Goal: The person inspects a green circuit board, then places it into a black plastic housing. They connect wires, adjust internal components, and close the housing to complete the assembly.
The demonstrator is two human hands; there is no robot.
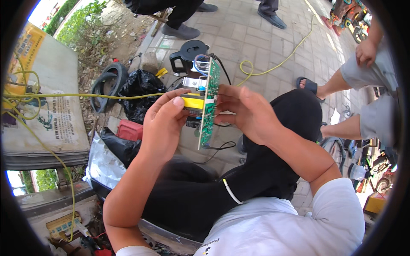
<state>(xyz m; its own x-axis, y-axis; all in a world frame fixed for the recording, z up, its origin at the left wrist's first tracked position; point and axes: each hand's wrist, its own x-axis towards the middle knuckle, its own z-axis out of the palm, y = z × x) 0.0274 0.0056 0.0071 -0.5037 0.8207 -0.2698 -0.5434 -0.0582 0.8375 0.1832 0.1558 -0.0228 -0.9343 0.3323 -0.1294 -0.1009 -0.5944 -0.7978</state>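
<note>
Board [209, 106] (green, edge-on) sat clamped between my left hand [164, 126] and right hand [241, 113], fingers closed on it.

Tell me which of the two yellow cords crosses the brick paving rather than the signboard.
The yellow cord at upper right: it curls across the paving beyond the circuit board. The other yellow cord stretches over the signboard at left.

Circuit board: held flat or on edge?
On edge. The green circuit board stands upright between the left hand and right hand, thin edge toward the camera, parts facing left.
</note>
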